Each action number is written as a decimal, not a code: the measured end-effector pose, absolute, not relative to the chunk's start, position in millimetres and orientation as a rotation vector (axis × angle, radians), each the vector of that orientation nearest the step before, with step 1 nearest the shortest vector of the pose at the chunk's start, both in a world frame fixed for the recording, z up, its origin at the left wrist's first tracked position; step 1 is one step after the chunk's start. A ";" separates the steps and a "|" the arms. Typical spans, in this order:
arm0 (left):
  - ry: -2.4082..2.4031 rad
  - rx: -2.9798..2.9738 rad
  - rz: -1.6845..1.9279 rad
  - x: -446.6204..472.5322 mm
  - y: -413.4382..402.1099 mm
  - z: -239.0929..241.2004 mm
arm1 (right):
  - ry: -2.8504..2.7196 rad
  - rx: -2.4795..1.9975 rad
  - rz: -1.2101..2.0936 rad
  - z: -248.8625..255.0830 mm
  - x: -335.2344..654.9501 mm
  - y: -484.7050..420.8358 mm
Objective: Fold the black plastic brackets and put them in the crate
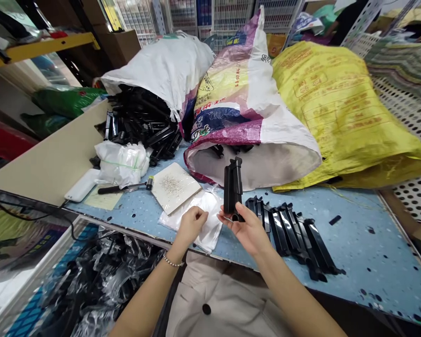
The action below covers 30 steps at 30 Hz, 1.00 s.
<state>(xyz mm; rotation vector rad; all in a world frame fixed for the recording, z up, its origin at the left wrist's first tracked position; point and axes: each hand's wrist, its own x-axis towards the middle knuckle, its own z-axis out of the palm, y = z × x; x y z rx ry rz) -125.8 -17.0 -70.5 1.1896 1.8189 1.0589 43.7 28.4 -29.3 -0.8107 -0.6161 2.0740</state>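
My right hand (247, 229) grips a long black plastic part (233, 185) near its lower end and holds it upright above the table. It looks like two slim pieces side by side, though I cannot tell whether they are joined. My left hand (191, 227) is closed, thumb against curled fingers, over a stack of clear plastic bags (212, 224); whatever may be inside it is hidden. Several similar black plastic parts (291, 229) lie in a row on the blue table, right of my right hand. A pale square board (175, 187) with a worn middle lies beyond my left hand.
A hammer (126, 186) lies left of the board, near a wrapped white bundle (122, 164). Black parts (143, 124) spill from a white sack (161, 65). A printed sack (238, 93) and a yellow sack (347, 112) stand behind. Below left is a crate of plastic-wrapped black items (105, 281).
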 end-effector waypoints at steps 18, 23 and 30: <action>2.011 1.856 0.741 -151.4 -17.8 -30.7 | -0.557 -0.884 2.242 -32.1 59.7 6.1; 1.897 1.830 0.823 -153.4 -22.4 -37.5 | -0.317 -0.671 2.819 -37.7 90.2 -23.8; 1.603 1.951 0.808 -126.5 -59.6 -20.6 | -0.145 -0.609 2.944 -73.5 66.2 -10.1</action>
